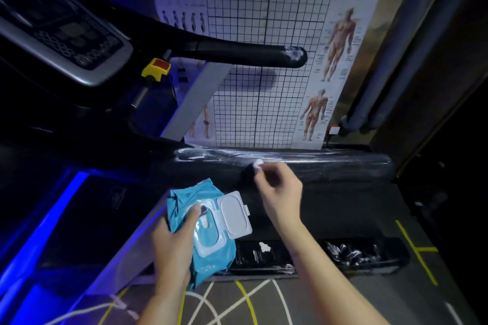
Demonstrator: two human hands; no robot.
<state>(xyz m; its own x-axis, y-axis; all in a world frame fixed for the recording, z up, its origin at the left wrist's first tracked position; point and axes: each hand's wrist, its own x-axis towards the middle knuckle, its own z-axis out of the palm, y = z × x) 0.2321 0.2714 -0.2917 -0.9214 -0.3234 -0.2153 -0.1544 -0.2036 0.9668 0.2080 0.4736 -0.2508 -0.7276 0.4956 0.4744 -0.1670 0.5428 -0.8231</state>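
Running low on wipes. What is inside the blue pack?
The lid is flipped open; a small slot shows in the blue pack, partly covered by the thumb of the left hand. The wrapper hides any wipes inside.

The floor [264, 303] was dark grey, crossed by white and yellow lines, and lay below the fingers [261, 179] of the right hand [281, 192] and those of the left hand [174, 243]. The treadmill [79, 119] stood on it, up and to the left of both sets of fingers. A long black block [343, 256] wrapped in clear film lay on the floor beneath the right fingers, with a white scrap [264, 247] on top of it. A white cable [92, 309] trailed over the floor, low and left of the left fingers.
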